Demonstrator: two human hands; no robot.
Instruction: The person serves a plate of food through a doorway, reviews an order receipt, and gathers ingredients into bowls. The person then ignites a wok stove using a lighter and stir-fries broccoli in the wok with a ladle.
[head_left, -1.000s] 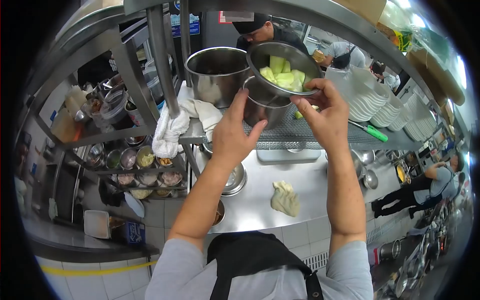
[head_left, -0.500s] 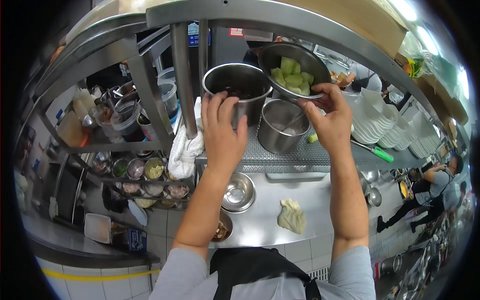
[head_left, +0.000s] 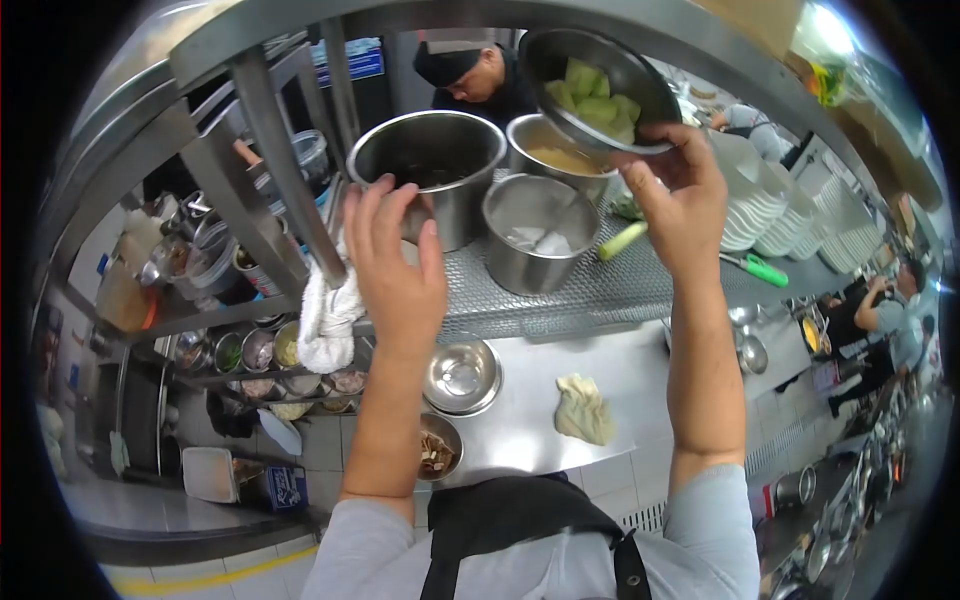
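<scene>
My right hand (head_left: pixel 685 195) grips the rim of a dark metal bowl (head_left: pixel 648 75), raised and tilted towards me. Pale green vegetable chunks (head_left: pixel 595 100) lie in the bowl. My left hand (head_left: pixel 395 265) has its fingers spread in front of a large steel pot (head_left: pixel 455 215); whether the fingertips touch the pot I cannot tell. Dark contents show inside that pot. Beside it stands a smaller steel pot (head_left: pixel 530 265) holding something white and a utensil. Behind, partly hidden by the bowl, is another pot (head_left: pixel 592 187) with yellowish liquid.
A metal post (head_left: pixel 290 170) and a white towel (head_left: pixel 330 325) are left of my left hand. Stacked white dishes (head_left: pixel 760 215) and a green-handled tool (head_left: pixel 765 270) lie right. Below are metal bowls (head_left: pixel 462 378) and a cloth (head_left: pixel 583 410). A person (head_left: pixel 470 75) stands behind the shelf.
The view has shifted, exposing the pot of yellowish liquid and a person behind the shelf. My left hand appears lower against the large pot. My right hand still holds the tilted bowl.
</scene>
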